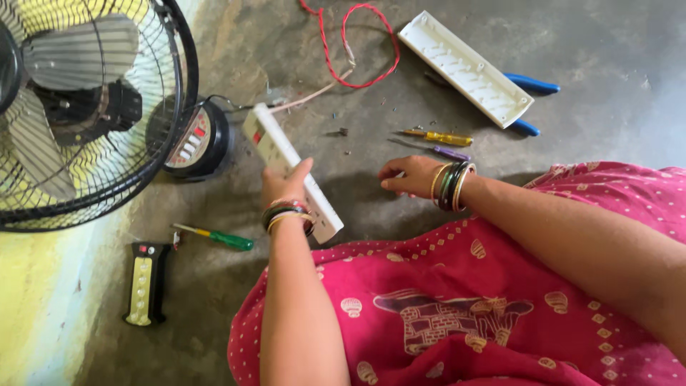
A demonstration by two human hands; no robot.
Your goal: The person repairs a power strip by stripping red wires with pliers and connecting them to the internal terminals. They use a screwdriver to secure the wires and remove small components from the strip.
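Observation:
My left hand point(284, 184) grips a long white power strip point(270, 146) held tilted above the floor, a thin cord running from its far end. My right hand point(411, 176) rests low near the grey floor with fingers curled; whether it holds a small part I cannot tell. Both wrists wear several bangles. Just beyond the right hand lie a yellow-handled screwdriver point(441, 137) and a small purple tool point(451, 153).
A white cover plate point(466, 68) lies at the top over blue-handled pliers point(532, 86). Red wire point(361, 50) loops nearby. A standing fan point(78, 107) and its base point(196, 139) fill the left. A green screwdriver point(221, 238) and black-yellow strip point(145, 282) lie lower left.

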